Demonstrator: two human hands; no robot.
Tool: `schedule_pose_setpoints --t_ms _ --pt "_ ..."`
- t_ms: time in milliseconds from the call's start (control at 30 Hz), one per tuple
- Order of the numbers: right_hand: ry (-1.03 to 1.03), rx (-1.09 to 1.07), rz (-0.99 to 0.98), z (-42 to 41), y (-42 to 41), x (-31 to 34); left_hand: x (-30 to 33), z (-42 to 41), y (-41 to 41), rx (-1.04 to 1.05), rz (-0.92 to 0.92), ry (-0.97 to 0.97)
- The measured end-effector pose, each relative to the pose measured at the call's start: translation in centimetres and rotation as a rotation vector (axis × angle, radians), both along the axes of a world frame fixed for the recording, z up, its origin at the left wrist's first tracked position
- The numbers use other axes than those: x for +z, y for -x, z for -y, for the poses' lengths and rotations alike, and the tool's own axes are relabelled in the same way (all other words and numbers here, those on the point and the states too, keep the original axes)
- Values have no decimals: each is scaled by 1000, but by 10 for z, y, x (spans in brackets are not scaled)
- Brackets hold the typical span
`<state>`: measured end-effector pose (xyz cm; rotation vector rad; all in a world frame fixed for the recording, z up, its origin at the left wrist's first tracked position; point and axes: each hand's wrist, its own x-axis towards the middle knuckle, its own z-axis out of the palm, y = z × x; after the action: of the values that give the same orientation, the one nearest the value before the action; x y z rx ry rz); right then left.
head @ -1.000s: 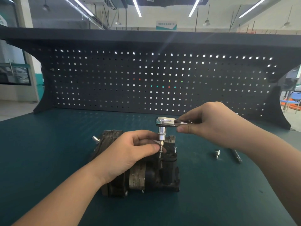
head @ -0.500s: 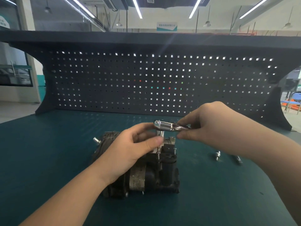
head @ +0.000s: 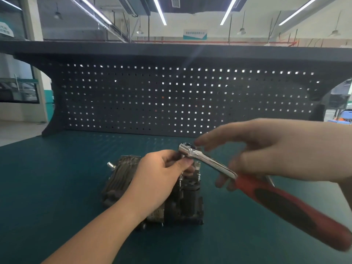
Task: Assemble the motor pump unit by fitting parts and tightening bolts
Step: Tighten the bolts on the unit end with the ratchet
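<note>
pump unit (head: 152, 191) sitting mid-bench on green mat (head: 57, 187), looks heavy, rigid metal, prob. staying put w/o clamping | my L hand (head: 160, 180) pinching the socket/bit under ratchet head atop pump | ratchet (head: 209, 162) stiff steel, chrome likely slick so I'm taking it by red rubber grip (head: 285, 206); long axis running head up-left to handle down-right toward me | my R hand (head: 266, 153) spread loose, fingers around shank, not clamping.

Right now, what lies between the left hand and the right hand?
In the head view, the ratchet wrench's chrome shaft spans from the left hand to the right hand.
</note>
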<state>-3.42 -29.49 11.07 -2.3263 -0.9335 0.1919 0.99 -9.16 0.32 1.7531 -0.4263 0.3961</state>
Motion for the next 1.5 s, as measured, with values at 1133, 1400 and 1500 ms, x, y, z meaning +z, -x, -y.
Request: schedule_pose_setpoints --t_ms 1133,1400,1500 --pt "-1542 -780 210 -75 -59 -99 -10 -11 -12 -275 -128 192" --pt "-1112 -536 768 -97 -27 -91 -15 -7 -13 -275 -115 277" --pt "-782 -521 944 -100 -24 -90 -14 -8 -11 -269 -78 256"
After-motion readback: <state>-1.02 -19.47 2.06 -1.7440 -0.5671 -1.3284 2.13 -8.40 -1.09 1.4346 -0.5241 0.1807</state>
